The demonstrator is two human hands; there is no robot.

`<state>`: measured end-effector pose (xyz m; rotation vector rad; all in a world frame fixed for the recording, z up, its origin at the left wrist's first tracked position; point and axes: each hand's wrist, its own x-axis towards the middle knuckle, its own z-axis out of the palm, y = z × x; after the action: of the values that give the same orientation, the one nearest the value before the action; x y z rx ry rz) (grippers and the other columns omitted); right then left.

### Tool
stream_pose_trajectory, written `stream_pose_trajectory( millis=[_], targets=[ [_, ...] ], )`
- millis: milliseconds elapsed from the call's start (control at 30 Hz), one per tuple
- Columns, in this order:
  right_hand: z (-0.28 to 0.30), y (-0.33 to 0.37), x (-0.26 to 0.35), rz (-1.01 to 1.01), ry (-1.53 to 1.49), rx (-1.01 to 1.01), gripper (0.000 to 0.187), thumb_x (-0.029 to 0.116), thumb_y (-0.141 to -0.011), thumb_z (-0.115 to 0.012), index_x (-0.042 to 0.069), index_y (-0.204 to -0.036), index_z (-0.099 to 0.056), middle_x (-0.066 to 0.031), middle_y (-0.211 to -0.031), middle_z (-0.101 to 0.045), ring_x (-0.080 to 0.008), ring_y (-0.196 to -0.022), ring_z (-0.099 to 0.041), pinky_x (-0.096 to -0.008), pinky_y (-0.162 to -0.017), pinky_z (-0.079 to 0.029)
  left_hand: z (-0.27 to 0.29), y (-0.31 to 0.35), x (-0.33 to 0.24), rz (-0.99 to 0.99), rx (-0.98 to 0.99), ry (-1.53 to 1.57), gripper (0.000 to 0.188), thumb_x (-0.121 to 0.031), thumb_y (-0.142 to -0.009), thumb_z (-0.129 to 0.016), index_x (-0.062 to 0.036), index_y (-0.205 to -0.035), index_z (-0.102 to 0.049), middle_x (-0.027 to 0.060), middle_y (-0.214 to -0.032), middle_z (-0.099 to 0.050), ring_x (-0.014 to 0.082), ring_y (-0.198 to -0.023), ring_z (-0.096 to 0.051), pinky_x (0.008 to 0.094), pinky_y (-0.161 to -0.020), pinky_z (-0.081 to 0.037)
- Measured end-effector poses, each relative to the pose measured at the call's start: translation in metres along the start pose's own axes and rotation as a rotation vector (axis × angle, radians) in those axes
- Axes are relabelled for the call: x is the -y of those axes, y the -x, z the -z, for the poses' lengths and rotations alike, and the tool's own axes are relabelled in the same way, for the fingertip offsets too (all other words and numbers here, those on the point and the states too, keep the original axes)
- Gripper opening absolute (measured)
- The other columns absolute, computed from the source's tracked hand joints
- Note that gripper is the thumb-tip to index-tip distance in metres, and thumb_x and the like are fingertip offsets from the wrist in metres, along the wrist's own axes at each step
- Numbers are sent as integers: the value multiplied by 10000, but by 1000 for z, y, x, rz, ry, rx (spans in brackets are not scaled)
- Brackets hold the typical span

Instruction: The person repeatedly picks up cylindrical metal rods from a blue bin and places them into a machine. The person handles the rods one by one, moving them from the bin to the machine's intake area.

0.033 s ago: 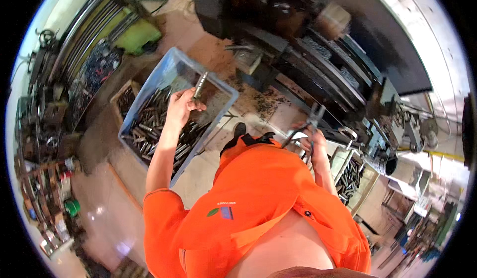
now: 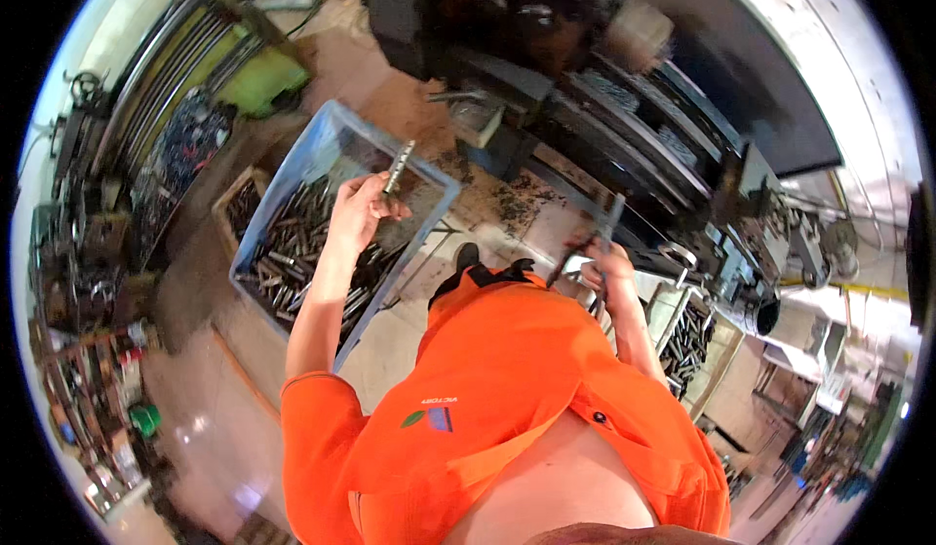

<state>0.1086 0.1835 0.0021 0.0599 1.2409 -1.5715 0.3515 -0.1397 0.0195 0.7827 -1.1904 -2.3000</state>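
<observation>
Over the blue plastic bin [image 2: 441, 204], my left hand [image 2: 356, 215] pinches a short, shiny metal rod [image 2: 401, 167] with pale marks along its length. The rod tilts up and away from the fingertips. Beneath that hand, the bin holds a heap of loose metal rods [image 2: 292, 253]. My right hand [image 2: 612, 270], at the right of my body, is closed around a pair of pliers [image 2: 614, 215], jaws pointing away from me. Motion blurs the tool, and its handles are partly hidden by the fingers.
A small wooden box [image 2: 234, 199] adjoins the bin's left side. Right of me stands a tray of short metal pieces [image 2: 688, 342]. A large dark machine [image 2: 585, 106] fills the far right, with scattered shavings [image 2: 522, 204] below. Cluttered shelves [image 2: 97, 399] line the left.
The pliers' jaws look closer together than before, and the right hand has shifted slightly left. My left hand still holds the rod in nearly the same place.
</observation>
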Motion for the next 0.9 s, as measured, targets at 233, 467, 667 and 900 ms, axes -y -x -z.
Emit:
stream_pose_trajectory(
  millis=[233,467,667,900],
  targets=[
    [-65,16,41,97,572,272,270,81,-635,-526,-26,-882,-548,-49,-793,-534,-135,-728,-489,-271,-636,-400,-126,-20,-8,214,312,-40,291,-235,-817,-595,55,-825,-573,107,-553,-551,255,-535,-611,333,-495,-497],
    [-58,36,39,143,694,107,324,155,-584,-573,-22,-852,-529,-79,-723,-499,-179,-681,-457,-290,-610,-380,-170,-30,11,382,456,-121,297,-227,-849,-534,55,-770,-581,103,-509,-549,259,-507,-617,323,-447,-484],
    [-53,47,34,233,749,-8,330,155,-581,-569,-31,-851,-531,-104,-717,-508,-186,-678,-467,-297,-608,-386,-185,-42,24,455,530,-165,284,-247,-848,-565,28,-782,-583,100,-559,-571,261,-573,-630,334,-491,-505],
    [-41,54,27,252,517,-97,318,131,-593,-571,-35,-863,-539,-50,-719,-497,-134,-673,-447,-269,-584,-366,-206,-43,34,322,504,118,225,-210,-852,-585,-1,-931,-561,130,-731,-618,314,-756,-643,388,-659,-548]
  ],
)
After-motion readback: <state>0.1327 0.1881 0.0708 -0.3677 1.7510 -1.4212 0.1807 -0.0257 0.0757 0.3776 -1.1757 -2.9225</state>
